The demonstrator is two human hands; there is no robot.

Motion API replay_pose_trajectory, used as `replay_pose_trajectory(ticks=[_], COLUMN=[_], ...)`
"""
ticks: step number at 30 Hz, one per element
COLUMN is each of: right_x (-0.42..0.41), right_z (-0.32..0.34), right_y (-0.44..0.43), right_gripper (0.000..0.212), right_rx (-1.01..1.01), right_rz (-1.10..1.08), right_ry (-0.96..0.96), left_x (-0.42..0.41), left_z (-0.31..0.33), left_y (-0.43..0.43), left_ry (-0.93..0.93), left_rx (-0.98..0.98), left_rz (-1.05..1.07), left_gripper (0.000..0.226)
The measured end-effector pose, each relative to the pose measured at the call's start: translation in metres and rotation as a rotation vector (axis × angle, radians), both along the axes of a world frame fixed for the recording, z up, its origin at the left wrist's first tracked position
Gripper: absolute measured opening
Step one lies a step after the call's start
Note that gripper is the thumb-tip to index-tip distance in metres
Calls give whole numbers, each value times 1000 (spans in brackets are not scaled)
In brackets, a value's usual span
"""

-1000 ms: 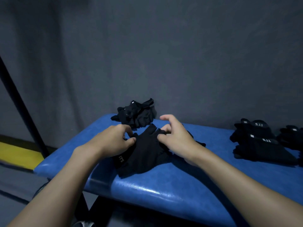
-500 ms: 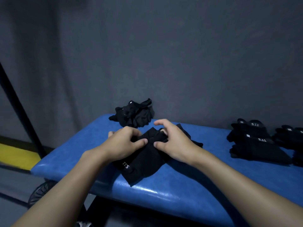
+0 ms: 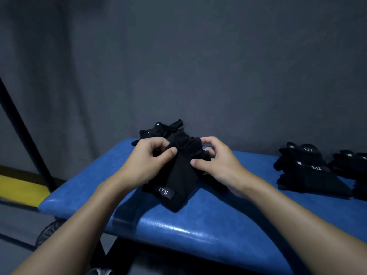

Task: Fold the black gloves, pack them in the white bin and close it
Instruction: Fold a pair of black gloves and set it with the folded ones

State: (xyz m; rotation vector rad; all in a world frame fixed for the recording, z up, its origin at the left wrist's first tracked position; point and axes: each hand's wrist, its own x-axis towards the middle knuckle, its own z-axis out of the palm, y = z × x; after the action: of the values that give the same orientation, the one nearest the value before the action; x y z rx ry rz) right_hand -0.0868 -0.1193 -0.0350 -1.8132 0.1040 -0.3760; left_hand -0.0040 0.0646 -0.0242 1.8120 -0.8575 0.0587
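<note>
A black glove (image 3: 178, 181) with a "5.11" wrist tab lies on the blue padded bench (image 3: 198, 225), its finger end raised between my hands. My left hand (image 3: 147, 161) pinches the glove's left upper edge with thumb and curled fingers. My right hand (image 3: 216, 159) pinches its right upper edge the same way. Behind them sits a loose heap of black gloves (image 3: 158, 130). Folded black gloves (image 3: 305, 171) are stacked at the right. No white bin is in view.
More black gloves (image 3: 351, 163) lie at the far right edge. A grey wall stands right behind the bench. A black pole (image 3: 25, 135) slants at the left, with a yellow floor strip (image 3: 19, 187) and a wheel (image 3: 47, 233) below the bench.
Both hands have lifted the glove's finger end off the bench and bunched it upward. The cuff with the tab has slid toward me.
</note>
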Motion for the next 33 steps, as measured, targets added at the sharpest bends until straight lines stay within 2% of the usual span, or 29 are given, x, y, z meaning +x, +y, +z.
replay_pose_trajectory(ticks=[5,10,15,18,22,24,28,31,33], right_x=[-3,-13,-15,-20,-24,-22,-13,-9,-9], right_z=[-3,4,14,17,12,12,17,8,-2], right_y=[-7,-9,-22,-32,-42,-47,-59,-67,-69], right_gripper=[51,44,37,20,17,17,22,41,38], right_rx=[143,320,231,221,58,49,85,-144,-268], right_rz=[18,-7,-175,-140,-99,-137,-242,-211,-193], right_ry=[46,2,-46,4,62,49,7,158,238], left_x=[-3,-4,-4,-7,-6,-8,-10,-14,-14], left_z=[6,6,1,0,-5,-4,-6,-11,-15], left_y=[-8,-19,-28,-34,-44,-50,-66,-73,-73], left_ry=[82,134,231,314,354,390,513,446,388], left_rx=[-174,-181,-124,-105,-111,-142,-212,-59,33], left_rz=[94,150,136,108,100,105,86,126,159], left_gripper=[26,37,52,68,80,74,46,30,22])
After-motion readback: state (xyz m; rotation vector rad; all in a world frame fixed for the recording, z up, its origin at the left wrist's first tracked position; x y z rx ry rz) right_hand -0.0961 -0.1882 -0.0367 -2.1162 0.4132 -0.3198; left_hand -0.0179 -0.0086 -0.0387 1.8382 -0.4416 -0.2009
